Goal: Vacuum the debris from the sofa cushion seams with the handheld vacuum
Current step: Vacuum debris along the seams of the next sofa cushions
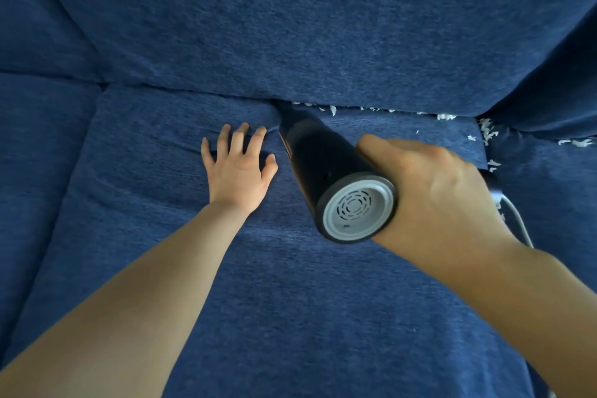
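Vacuum point(326, 168) nozzle in seam, right hand point(433, 191) grip, debris point(447, 116) beside.

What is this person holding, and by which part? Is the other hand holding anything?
The right hand grips the black handheld vacuum at its rear end, beside the grey vented cap. The left hand holds nothing; it presses flat on the blue seat cushion.

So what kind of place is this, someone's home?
Probably a home sitting room, though only furniture shows. A blue fabric sofa fills the view: a seat cushion and a back cushion. White debris lies along their seam, and the right hand grips a handheld vacuum with its nozzle there.
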